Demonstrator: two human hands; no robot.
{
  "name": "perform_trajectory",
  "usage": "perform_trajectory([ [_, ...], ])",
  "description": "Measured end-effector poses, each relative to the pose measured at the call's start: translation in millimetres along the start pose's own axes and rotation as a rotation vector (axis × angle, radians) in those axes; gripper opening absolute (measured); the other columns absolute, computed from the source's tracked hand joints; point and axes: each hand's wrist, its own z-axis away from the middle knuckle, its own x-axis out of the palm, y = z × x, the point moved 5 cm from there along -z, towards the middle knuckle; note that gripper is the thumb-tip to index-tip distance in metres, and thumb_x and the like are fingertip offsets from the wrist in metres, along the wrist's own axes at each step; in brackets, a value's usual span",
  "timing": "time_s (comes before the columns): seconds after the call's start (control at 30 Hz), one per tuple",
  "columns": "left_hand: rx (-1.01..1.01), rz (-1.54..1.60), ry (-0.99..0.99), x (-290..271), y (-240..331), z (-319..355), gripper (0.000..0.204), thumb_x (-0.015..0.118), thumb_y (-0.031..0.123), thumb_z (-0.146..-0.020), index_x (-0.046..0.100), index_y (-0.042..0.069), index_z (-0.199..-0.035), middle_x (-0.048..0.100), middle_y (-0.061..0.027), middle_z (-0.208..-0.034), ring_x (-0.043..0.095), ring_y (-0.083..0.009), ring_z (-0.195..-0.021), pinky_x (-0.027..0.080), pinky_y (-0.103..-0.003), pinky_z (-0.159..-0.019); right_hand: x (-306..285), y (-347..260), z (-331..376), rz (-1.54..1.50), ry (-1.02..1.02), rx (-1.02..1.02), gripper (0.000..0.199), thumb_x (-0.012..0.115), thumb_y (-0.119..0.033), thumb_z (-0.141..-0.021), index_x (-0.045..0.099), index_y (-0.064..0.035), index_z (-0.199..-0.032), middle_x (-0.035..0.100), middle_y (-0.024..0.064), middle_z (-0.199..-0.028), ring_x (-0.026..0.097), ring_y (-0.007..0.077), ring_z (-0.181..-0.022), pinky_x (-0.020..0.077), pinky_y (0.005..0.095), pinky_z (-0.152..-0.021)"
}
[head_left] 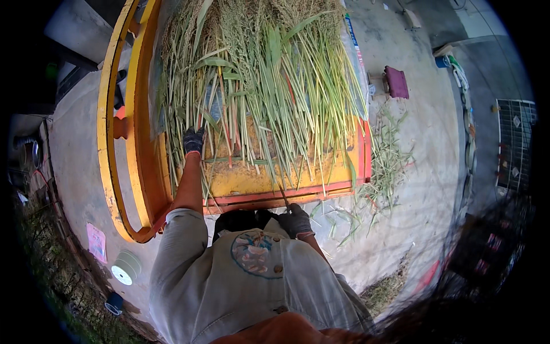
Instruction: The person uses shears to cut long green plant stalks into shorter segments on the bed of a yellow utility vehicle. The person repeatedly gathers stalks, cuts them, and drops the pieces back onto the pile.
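A thick layer of long green plant stalks with seed heads (pixel 275 86) lies across a yellow truck bed or cart (pixel 240 182), heads at the far side and cut ends toward me. My left hand (pixel 193 140), in a dark glove, is at the left edge of the layer, its fingers closed about the lower end of a stalk; the fingertips are partly hidden. Near my waist, just outside the bed's red front edge, my gloved right hand (pixel 296 222) is closed round a thin brown stick (pixel 283 194) that points up toward the stalks.
A curved yellow rail (pixel 106 137) borders the bed on the left. Loose leaves and stalks (pixel 387 157) litter the concrete floor at the right, below a maroon stool-like object (pixel 396 82). On the left floor stand a pale green round container (pixel 127 265) and a blue bucket (pixel 114 303).
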Motion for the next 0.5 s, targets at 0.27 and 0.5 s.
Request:
perform_trajectory([
  [0.27, 0.447, -0.503, 0.233, 19.4, 73.7, 98.4, 0.052, 0.067, 0.026, -0.072, 0.052, 0.006, -0.118, 0.051, -0.0174, -0.12, 0.048, -0.0334, -0.11, 0.04, -0.041, -0.091, -15.0, 50.3, 2.7, -0.03, -0.027, -0.017, 0.046, 0.069, -0.041, -0.061, 0.057, -0.0066, -0.089, 0.058, 0.0212, -0.078, 0.059, 0.0344, -0.077, 0.046, 0.039, -0.069],
  [0.5, 0.653, -0.783, -0.173, 149.5, 64.8, 277.1, 0.053, 0.066, 0.027, -0.071, 0.05, 0.012, -0.118, 0.042, -0.0124, -0.13, 0.041, -0.0316, -0.115, 0.035, -0.045, -0.093, -26.4, 161.3, -10.3, 0.156, 0.076, -0.481, 0.035, 0.061, -0.035, -0.075, 0.056, -0.0082, -0.096, 0.056, 0.0169, -0.092, 0.056, 0.0355, -0.081, 0.045, 0.0419, -0.069],
])
